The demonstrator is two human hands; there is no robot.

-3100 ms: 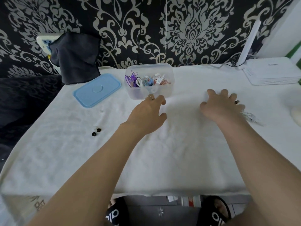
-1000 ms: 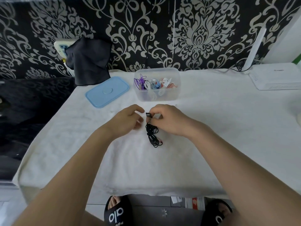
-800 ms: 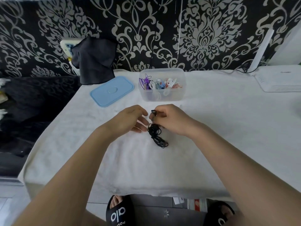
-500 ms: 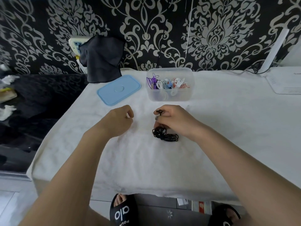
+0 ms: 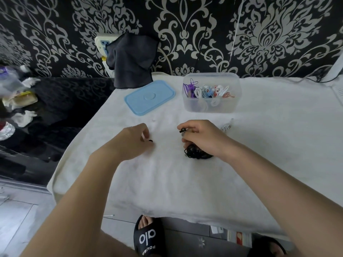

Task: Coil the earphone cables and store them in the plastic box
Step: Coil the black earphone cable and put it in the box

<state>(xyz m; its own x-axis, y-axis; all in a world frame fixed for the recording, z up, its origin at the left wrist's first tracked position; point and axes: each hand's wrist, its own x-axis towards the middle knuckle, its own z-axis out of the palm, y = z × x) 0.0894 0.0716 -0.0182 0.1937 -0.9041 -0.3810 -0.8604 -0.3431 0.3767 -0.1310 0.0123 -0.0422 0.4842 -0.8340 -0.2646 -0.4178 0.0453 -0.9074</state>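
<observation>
A: Black earphone cable (image 5: 196,153), mid-frame, bunched under the right hand (image 5: 202,138), which pinches one earbud.

B: And the left hand (image 5: 132,140)?

A: Apart, fingers curled over a small black piece (image 5: 150,140); whether it grips, I cannot tell.

B: Then it's untangling; coiling likely comes next, before the plastic box (image 5: 211,106) upper right.

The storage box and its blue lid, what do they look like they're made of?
The storage box looks like frosted, translucent plastic: the coiled earphones inside show blurrily through its wall. The blue lid, lying flat beside it on the white cloth, appears to be opaque, smooth moulded plastic with a raised ring in its middle.
</observation>
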